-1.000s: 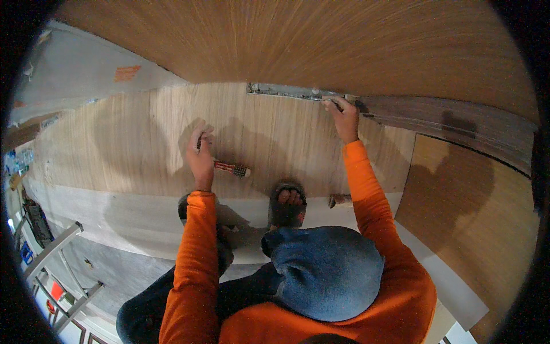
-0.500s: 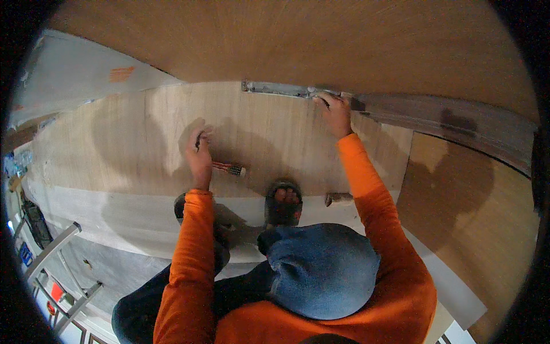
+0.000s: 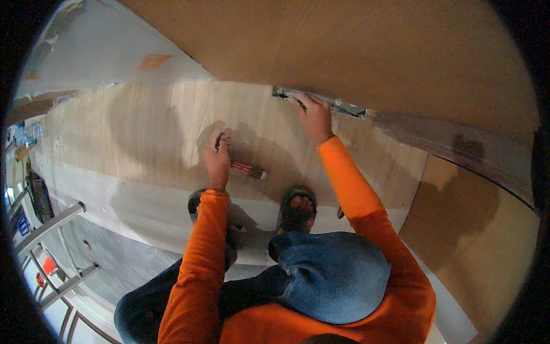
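A long, narrow metal-lined recess (image 3: 349, 108) runs along the lower edge of the large brown panel, where it meets the pale wood-grain board. My right hand (image 3: 316, 119) reaches to the recess near its left end, fingers bent together at its edge; whatever they pinch is hidden. Over the board, my left hand (image 3: 217, 163) is curled, with a dark gap or small dark item between thumb and fingers that I cannot make out. Just right of it lies a tool with a red and black handle (image 3: 250, 169) and a pale end.
The brown panel (image 3: 355, 46) rises close in front. A grey panel (image 3: 120, 51) stands at far left, a brown board (image 3: 470, 218) at right. An aluminium ladder (image 3: 54, 226) stands at lower left. My sandalled foot (image 3: 298, 206) rests near the tool.
My right hand has slid left along the recess, from its right end towards its left end. The view has shifted a little; my left hand keeps its curled pose beside the tool.
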A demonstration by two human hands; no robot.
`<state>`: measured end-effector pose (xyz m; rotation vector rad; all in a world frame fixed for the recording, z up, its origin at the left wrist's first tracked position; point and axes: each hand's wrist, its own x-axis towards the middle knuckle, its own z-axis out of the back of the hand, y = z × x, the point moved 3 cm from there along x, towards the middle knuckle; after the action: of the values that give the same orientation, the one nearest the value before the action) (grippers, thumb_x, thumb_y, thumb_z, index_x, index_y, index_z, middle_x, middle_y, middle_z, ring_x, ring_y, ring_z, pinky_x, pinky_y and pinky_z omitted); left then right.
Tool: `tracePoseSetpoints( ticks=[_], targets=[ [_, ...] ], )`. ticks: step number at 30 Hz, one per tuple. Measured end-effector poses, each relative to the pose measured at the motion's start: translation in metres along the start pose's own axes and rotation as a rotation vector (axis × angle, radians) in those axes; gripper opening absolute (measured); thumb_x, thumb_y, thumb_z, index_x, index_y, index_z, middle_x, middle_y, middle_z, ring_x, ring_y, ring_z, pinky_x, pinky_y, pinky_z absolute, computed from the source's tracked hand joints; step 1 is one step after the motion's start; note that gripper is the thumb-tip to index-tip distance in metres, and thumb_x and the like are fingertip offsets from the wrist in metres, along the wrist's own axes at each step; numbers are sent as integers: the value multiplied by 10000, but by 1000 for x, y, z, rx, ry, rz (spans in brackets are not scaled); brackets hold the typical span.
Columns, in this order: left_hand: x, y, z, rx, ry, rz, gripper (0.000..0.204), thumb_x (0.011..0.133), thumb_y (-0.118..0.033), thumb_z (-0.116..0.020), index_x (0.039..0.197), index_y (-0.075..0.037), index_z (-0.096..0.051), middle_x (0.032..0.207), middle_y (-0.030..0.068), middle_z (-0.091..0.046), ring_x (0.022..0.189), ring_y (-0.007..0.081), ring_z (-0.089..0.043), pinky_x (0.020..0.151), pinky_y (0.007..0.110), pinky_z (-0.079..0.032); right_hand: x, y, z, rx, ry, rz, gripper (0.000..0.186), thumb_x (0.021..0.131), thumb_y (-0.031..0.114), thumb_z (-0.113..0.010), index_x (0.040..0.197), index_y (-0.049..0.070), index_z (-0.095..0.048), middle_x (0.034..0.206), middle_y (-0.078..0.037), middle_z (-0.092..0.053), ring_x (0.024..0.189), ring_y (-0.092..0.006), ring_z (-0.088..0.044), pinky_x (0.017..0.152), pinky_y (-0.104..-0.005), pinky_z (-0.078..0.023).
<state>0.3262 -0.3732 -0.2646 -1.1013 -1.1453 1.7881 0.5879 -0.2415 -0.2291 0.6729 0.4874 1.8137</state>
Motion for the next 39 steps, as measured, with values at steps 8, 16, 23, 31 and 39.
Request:
tracePoseSetpoints(
  ticks=[8, 16, 23, 31, 39],
  targets=[
    [-16, -13, 2, 25, -33, 21, 259, 976, -140, -528, 1157, -2, -649, 1030, 102, -701, 949, 155, -646, 844, 288, -491, 19, 16, -17, -39, 123, -24, 187, 907, 206, -670, 1061, 108, -714, 991, -133, -723, 863, -351, -690, 763, -415, -552],
    [1, 43, 24, 111, -35, 4, 282, 979, -182, -543, 1168, 3, -641, 1097, 167, -700, 1023, 239, -659, 915, 335, -484, 33, 36, -42, -116, 262, -42, 204, 926, 210, -630, 1085, 107, -704, 1051, -138, -715, 953, -361, -670, 832, -433, -530],
    [-6, -4, 3, 107, -53, 11, 281, 960, -152, -541, 1168, 11, -640, 1068, 159, -709, 1026, 265, -664, 914, 348, -491, -3, -26, -26, 27, 51, -74, 202, 928, 232, -653, 1050, 94, -735, 905, -122, -738, 818, -260, -709, 787, -355, -534],
    [-4, 20, 7, 99, -34, 52, 299, 946, -109, -533, 1205, -8, -642, 1053, 134, -717, 940, 217, -656, 865, 340, -499, -20, -26, -11, 206, -64, -256, 185, 900, 225, -704, 1043, 118, -751, 957, -93, -744, 800, -187, -696, 763, -311, -531],
    [-6, -1, 1, 55, -8, 26, 311, 975, -133, -521, 1242, -16, -627, 1088, 136, -709, 956, 204, -665, 863, 321, -506, 8, 8, -12, -59, 88, 43, 215, 950, 279, -594, 1065, 137, -707, 1008, -139, -713, 909, -347, -687, 772, -455, -558]
  ],
)
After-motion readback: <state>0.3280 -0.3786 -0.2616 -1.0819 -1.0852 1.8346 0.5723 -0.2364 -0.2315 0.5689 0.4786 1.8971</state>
